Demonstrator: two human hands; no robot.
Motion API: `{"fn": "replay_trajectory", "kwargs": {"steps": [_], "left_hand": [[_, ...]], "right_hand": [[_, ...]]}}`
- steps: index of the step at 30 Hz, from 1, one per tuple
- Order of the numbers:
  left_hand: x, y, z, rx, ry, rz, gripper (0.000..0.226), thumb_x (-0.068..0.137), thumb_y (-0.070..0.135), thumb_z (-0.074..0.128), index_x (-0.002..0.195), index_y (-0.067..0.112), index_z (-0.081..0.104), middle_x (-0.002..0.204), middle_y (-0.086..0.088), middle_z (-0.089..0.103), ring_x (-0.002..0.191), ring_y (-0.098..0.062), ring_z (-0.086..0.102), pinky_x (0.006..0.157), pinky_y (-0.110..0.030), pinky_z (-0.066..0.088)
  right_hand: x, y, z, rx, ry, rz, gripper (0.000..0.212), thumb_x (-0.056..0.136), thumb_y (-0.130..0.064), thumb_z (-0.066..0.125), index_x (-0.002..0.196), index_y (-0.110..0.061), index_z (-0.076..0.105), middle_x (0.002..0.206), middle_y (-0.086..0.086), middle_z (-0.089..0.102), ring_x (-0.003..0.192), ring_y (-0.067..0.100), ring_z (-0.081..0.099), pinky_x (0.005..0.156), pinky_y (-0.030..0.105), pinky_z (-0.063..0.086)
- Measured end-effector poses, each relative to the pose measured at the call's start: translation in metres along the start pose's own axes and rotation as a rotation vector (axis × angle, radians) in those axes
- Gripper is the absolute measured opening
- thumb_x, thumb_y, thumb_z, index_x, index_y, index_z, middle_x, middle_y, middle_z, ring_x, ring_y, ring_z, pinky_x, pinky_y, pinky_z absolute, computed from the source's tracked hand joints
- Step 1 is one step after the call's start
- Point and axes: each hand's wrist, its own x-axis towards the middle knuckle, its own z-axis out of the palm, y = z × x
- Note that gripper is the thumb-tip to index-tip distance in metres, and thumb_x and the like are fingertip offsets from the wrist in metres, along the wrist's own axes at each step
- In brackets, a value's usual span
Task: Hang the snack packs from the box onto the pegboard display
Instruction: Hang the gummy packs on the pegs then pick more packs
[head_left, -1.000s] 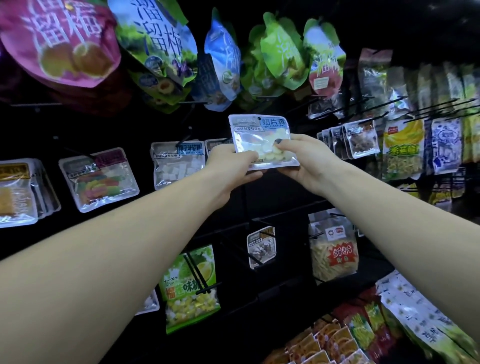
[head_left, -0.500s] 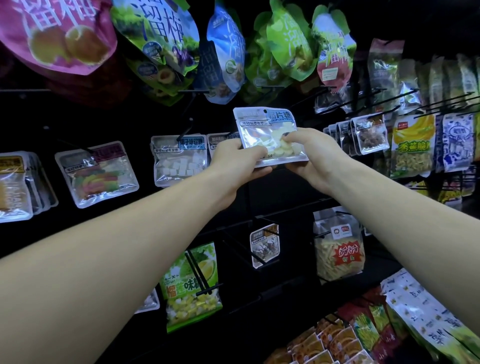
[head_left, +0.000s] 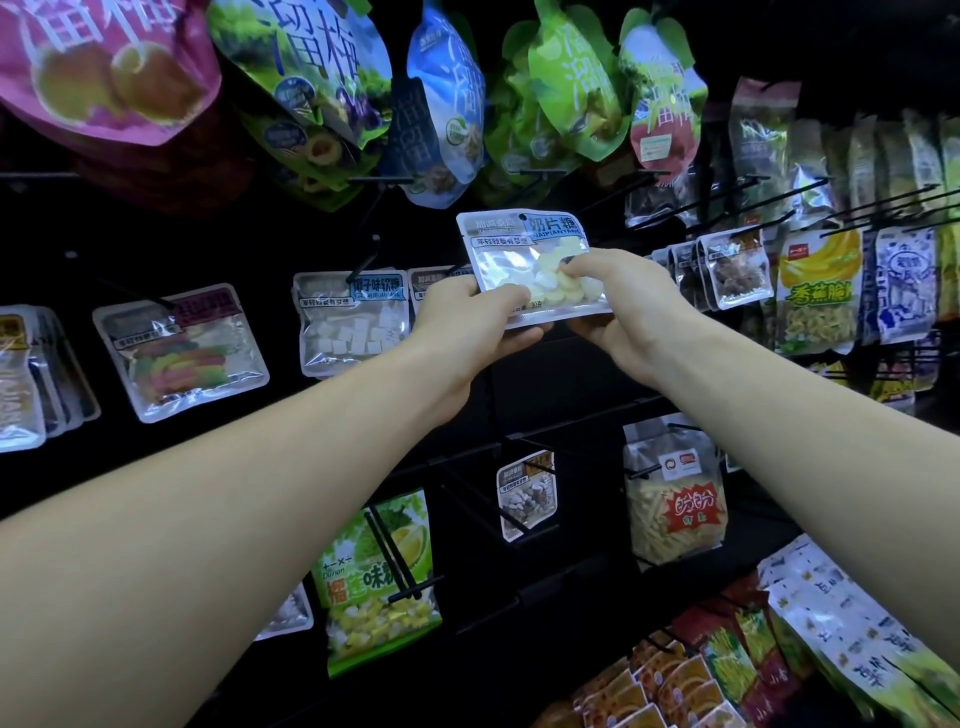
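A dark, dimly lit pegboard display (head_left: 545, 384) fills the view, studded with thin black pegs (head_left: 363, 262) and glossy hanging pouches. Both hands hold one flat, clear-fronted snack pack (head_left: 530, 265) with pale round pieces up against the board. The left hand (head_left: 462, 332) pinches its lower left corner, thumb in front; the right hand (head_left: 623, 306) grasps its lower right edge, fingers (head_left: 576, 262) pressed on the film. Just left of the left fingers hangs a similar pouch of white cubes (head_left: 350, 322); above the fingers, big rounded green and blue bags (head_left: 571, 73).
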Motion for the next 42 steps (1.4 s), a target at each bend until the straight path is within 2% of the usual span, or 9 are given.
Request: {"fn": "replay_trajectory", "kwargs": {"steps": [8,12,16,19,22,26,35,38,42], "left_hand": [[0.001,-0.007,-0.002,-0.004,0.007,-0.016,0.013,0.099,0.001,0.061,0.110,0.001,0.068,0.115,-0.012,0.074,0.081,-0.018,0.080,0.071,-0.022,0.062],[0.005,-0.008,-0.005,0.012,0.008,-0.016,0.010,0.099,0.000,0.060,0.103,0.005,0.068,0.113,-0.012,0.075,0.083,-0.019,0.080,0.071,-0.023,0.063],[0.013,-0.014,-0.014,0.087,0.055,-0.037,0.011,0.099,0.001,0.059,0.103,0.006,0.067,0.113,-0.012,0.074,0.086,-0.022,0.080,0.075,-0.026,0.065],[0.020,-0.025,-0.027,0.133,0.090,-0.065,0.012,0.100,0.002,0.057,0.109,0.003,0.065,0.113,-0.014,0.074,0.087,-0.021,0.080,0.079,-0.027,0.065],[0.022,-0.038,-0.043,0.169,0.112,-0.114,0.015,0.105,0.005,0.055,0.116,-0.003,0.061,0.109,-0.018,0.074,0.089,-0.020,0.079,0.078,-0.026,0.065],[0.029,-0.056,-0.066,0.187,0.118,-0.153,0.012,0.107,0.007,0.053,0.101,0.002,0.062,0.109,-0.021,0.073,0.094,-0.024,0.078,0.078,-0.025,0.065],[0.026,-0.086,-0.108,0.227,0.175,-0.191,0.018,0.104,0.005,0.054,0.088,0.005,0.064,0.104,-0.019,0.075,0.094,-0.022,0.078,0.080,-0.025,0.064],[0.018,-0.081,-0.119,0.256,0.188,-0.182,0.015,0.102,0.003,0.055,0.092,0.004,0.065,0.102,-0.018,0.076,0.091,-0.021,0.079,0.081,-0.026,0.065],[-0.009,-0.062,-0.126,0.265,0.207,-0.143,0.011,0.099,0.001,0.056,0.095,0.003,0.067,0.099,-0.016,0.077,0.085,-0.019,0.080,0.082,-0.029,0.065]], "right_hand": [[-0.003,0.005,0.002,0.006,0.024,-0.012,0.029,0.089,-0.006,0.065,0.118,-0.007,0.071,0.111,0.009,0.078,0.095,0.022,0.077,0.073,0.030,0.058],[0.002,0.010,0.004,0.005,0.013,-0.011,0.027,0.091,-0.005,0.066,0.117,-0.004,0.071,0.112,0.012,0.077,0.101,0.026,0.076,0.081,0.034,0.062],[0.010,0.022,0.012,-0.031,0.004,0.018,0.026,0.091,-0.005,0.068,0.117,-0.005,0.070,0.107,0.010,0.078,0.091,0.021,0.078,0.068,0.030,0.060],[0.020,0.037,0.020,-0.046,0.003,0.029,0.024,0.092,-0.007,0.069,0.116,-0.007,0.068,0.099,0.007,0.077,0.085,0.020,0.077,0.066,0.030,0.059],[0.035,0.054,0.028,-0.046,0.021,0.032,0.024,0.092,-0.009,0.071,0.116,-0.010,0.067,0.103,0.007,0.076,0.087,0.019,0.076,0.067,0.030,0.059],[0.060,0.076,0.046,-0.097,0.059,0.008,0.027,0.093,-0.013,0.072,0.119,-0.012,0.066,0.108,0.006,0.075,0.090,0.018,0.075,0.065,0.028,0.057],[0.102,0.116,0.083,-0.131,0.086,0.080,0.034,0.094,-0.017,0.072,0.125,-0.011,0.060,0.113,0.006,0.071,0.093,0.018,0.074,0.055,0.023,0.060],[0.101,0.119,0.084,-0.146,0.133,0.117,0.054,0.091,-0.027,0.075,0.134,-0.008,0.050,0.119,0.009,0.065,0.100,0.023,0.072,0.065,0.027,0.064],[0.078,0.120,0.073,-0.305,0.204,0.158,0.069,0.089,-0.036,0.071,0.142,-0.004,0.039,0.096,0.004,0.058,0.099,0.025,0.071,0.089,0.038,0.062]]}}
